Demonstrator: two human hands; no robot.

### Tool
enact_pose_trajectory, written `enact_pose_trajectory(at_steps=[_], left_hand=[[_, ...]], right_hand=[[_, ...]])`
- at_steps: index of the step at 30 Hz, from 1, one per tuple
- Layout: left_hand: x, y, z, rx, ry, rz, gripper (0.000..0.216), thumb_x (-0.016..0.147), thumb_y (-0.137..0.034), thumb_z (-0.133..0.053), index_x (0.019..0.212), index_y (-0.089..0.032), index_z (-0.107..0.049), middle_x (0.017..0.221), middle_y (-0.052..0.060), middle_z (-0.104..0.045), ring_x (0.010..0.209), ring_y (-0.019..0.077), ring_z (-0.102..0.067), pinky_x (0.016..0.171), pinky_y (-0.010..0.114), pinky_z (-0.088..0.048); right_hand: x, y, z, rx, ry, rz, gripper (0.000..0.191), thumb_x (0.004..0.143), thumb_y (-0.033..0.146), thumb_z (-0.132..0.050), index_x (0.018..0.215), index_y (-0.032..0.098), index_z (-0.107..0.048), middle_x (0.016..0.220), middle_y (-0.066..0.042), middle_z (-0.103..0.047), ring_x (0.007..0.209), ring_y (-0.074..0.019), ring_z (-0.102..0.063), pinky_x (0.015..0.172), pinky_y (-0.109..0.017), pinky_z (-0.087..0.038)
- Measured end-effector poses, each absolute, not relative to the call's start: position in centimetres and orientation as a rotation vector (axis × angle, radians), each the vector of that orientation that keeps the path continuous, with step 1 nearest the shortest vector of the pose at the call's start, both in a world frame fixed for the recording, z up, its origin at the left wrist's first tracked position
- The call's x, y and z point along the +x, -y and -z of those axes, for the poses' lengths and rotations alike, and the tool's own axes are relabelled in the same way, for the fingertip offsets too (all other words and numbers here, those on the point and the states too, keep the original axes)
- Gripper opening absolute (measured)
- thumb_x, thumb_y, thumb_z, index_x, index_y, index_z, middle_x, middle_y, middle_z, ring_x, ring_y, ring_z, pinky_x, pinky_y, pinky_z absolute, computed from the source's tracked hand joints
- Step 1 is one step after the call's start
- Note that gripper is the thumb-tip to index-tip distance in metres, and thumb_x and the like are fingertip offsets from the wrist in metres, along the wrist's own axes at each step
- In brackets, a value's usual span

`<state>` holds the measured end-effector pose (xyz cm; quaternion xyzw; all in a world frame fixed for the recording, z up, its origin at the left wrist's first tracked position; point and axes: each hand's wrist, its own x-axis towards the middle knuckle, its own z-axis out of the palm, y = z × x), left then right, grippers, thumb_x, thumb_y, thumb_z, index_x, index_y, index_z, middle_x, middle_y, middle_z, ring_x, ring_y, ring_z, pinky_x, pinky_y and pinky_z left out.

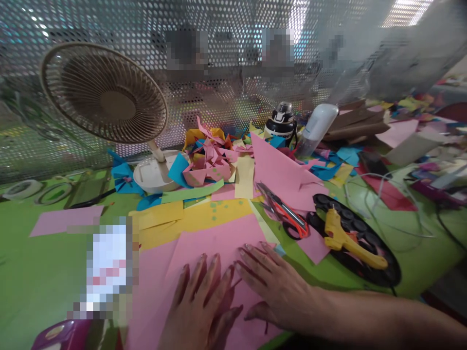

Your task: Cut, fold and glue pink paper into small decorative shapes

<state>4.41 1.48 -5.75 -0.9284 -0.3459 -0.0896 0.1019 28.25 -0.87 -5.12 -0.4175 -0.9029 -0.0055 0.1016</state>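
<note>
Both hands lie flat on sheets of pink paper at the front of the green table. My left hand has its fingers spread and pointing away from me. Close beside it, my right hand reaches in from the right, fingers also stretched out over the paper. Neither hand grips anything. Beyond the fingertips, a yellow sheet sticks out from under the pink. A red utility knife and scissors lie to the right, partly overlapping.
A yellow glue gun rests on a black tray at right. Behind stand a fan, a bottle and a pile of paper scraps. Tape rolls lie far left, a purple object front left. White cable loops at right.
</note>
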Motion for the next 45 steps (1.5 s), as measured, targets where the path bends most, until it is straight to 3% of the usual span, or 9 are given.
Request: enact_pose_trajectory(at_steps=[8,19,35,45], left_hand=[[4.54,-1.43,5.96,-2.744,1.026,0.279,0.056,0.084,-0.049,-0.049,0.136,-0.029,-0.04,0.14,0.006,-0.042,0.129,0.0296,-0.033,0.109,0.046,-0.009],[4.79,-1.44,5.42,-2.73,1.042,0.297,0.06,0.082,-0.051,-0.05,0.137,-0.029,-0.037,0.142,0.007,-0.039,0.129,0.0313,-0.033,0.109,0.047,-0.01],[4.5,-1.68,5.93,-2.734,0.982,0.265,0.061,0.082,-0.051,-0.05,0.137,-0.028,-0.038,0.142,0.008,-0.039,0.13,0.0317,-0.032,0.109,0.048,-0.007],[4.6,-1.39,5.89,-2.725,1.014,0.243,0.06,0.084,-0.052,-0.048,0.138,-0.029,-0.036,0.143,0.007,-0.037,0.13,0.0316,-0.03,0.109,0.048,-0.007]], right_hand=[[28.26,0.78,5.0,-1.243,2.646,-0.066,0.075,0.084,0.064,-0.038,0.139,0.013,-0.034,0.141,-0.015,-0.037,0.132,-0.0295,-0.026,0.107,-0.049,-0.02],[28.53,1.54,5.17,-1.239,2.666,-0.017,0.077,0.084,0.066,-0.032,0.139,0.011,-0.033,0.143,-0.017,-0.034,0.134,-0.0313,-0.021,0.108,-0.049,-0.018],[28.6,1.43,5.1,-1.244,2.735,-0.31,0.077,0.086,0.063,-0.032,0.143,0.01,-0.024,0.146,-0.018,-0.027,0.137,-0.0313,-0.013,0.109,-0.054,-0.013],[28.47,1.69,5.49,-1.246,2.709,-0.184,0.078,0.086,0.065,-0.029,0.141,0.01,-0.028,0.146,-0.019,-0.026,0.136,-0.0335,-0.016,0.108,-0.053,-0.016]])
